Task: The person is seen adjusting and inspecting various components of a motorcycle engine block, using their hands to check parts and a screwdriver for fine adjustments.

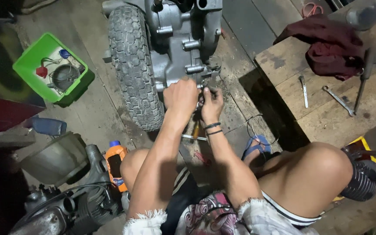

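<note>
Two bare hands meet at the lower edge of a grey engine casing [183, 39] in the head-camera view, where a person crouches on a workshop floor. Beside the casing lies a knobbly rear tyre [133, 65], the assembly tipped flat on the boards. The left hand [180, 96] is clenched against the casing's bottom corner, its back to the camera, so what it grips cannot be told. The right hand [212, 104], two dark bands at the wrist, pinches a small metal part just beside the casing's lug; the part is too small to name. Judging by the bolts standing in the casing, the cover appears to be on, and the work seems confined to this one corner fitting, with how much remains impossible to say. A yellow-handled screwdriver [195, 130] lies on the floor just under the wrists.

Rough, stained wooden floorboards [96, 117] carry the scene. A green plastic tray [31, 56] of small parts sits to the left, near an orange bottle [116, 165] and another dusty engine [66, 204]. To the right, a low wooden platform [336, 122] holds two spanners [338, 100], a dark red rag [331, 48] and other tools. Lighting is dim and warm.
</note>
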